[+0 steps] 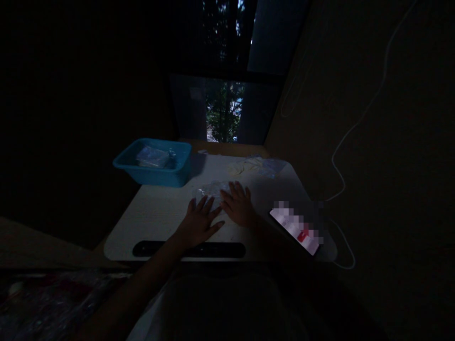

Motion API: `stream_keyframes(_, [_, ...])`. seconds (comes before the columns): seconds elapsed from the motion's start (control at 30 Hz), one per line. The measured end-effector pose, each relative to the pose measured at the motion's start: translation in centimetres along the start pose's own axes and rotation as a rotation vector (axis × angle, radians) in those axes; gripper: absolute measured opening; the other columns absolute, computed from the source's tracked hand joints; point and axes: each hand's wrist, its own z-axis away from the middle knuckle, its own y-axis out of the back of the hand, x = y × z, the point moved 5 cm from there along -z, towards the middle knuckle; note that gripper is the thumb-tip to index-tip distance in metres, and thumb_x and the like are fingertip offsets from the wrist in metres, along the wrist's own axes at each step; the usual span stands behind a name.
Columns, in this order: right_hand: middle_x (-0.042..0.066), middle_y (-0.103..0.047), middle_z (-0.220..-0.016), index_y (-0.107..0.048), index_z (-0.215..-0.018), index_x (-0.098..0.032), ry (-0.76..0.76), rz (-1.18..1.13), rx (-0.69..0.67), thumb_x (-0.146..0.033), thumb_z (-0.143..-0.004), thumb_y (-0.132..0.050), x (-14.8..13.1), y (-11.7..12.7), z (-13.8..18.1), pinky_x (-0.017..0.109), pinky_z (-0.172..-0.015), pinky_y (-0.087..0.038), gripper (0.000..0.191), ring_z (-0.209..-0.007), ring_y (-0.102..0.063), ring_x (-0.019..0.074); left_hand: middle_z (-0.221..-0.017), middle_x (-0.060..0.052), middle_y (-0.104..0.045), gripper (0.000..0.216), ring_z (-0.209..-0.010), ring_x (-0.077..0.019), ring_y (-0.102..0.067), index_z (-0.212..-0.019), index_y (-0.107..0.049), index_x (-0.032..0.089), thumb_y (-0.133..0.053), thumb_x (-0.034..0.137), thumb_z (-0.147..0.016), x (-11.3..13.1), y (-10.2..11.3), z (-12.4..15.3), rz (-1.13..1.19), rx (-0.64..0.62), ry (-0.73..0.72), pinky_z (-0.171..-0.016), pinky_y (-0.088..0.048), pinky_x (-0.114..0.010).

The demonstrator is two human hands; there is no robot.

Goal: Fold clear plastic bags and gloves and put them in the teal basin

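Observation:
The room is very dim. My left hand [199, 221] lies flat on a small white table [152, 218], fingers spread. Just to its right my right hand [239, 204] also rests palm down with fingers stretched out. Both sets of fingertips touch or press a clear plastic bag [210, 190] lying on the tabletop in front of them. What the bag contains is too dark to make out.
A blue plastic tub [152, 166] holding clear packets stands at the table's back left. More pale packets [258, 166] lie at the back right. A lit phone [296, 229] rests at the right edge, with a white cable [341, 180] running up the wall. A window [223, 111] is behind.

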Motion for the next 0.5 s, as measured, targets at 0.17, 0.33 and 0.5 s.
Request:
stream_keyframes(0.17, [0.008,-0.030,-0.141,-0.041,-0.127,-0.028,0.003,0.000,-0.016,-0.046,-0.088,-0.028,0.6,-0.5,-0.3,0.051,-0.098,-0.016,0.045,-0.131,-0.017,0.0282,-0.136,-0.014,-0.036,0.052,-0.127,-0.0334,-0.026,-0.130,-0.038,0.027,-0.028,0.052,-0.085,0.0,-0.1,0.0,-0.017,-0.019,-0.010,-0.096,-0.019,-0.056])
stream_keyframes(0.33, [0.010,-0.032,-0.139,-0.041,-0.128,-0.024,-0.096,0.030,0.002,-0.044,-0.089,-0.025,1.8,-0.8,-0.3,0.050,-0.097,-0.020,0.047,-0.129,-0.021,0.0281,-0.137,-0.012,-0.036,0.050,-0.127,-0.0321,-0.025,-0.128,-0.039,0.029,-0.027,0.051,-0.085,-0.1,-0.2,-0.1,-0.033,-0.029,-0.011,-0.097,-0.019,-0.054])
stream_keyframes(0.5, [0.011,-0.033,-0.139,-0.041,-0.128,-0.023,-0.095,0.035,0.013,-0.044,-0.088,-0.026,1.7,-0.7,-0.2,0.049,-0.097,-0.021,0.047,-0.129,-0.022,0.0283,-0.139,-0.012,-0.033,0.052,-0.128,-0.0306,-0.025,-0.131,-0.035,0.028,-0.028,0.051,-0.085,0.0,-0.1,0.1,-0.015,-0.025,-0.011,-0.097,-0.021,-0.054])
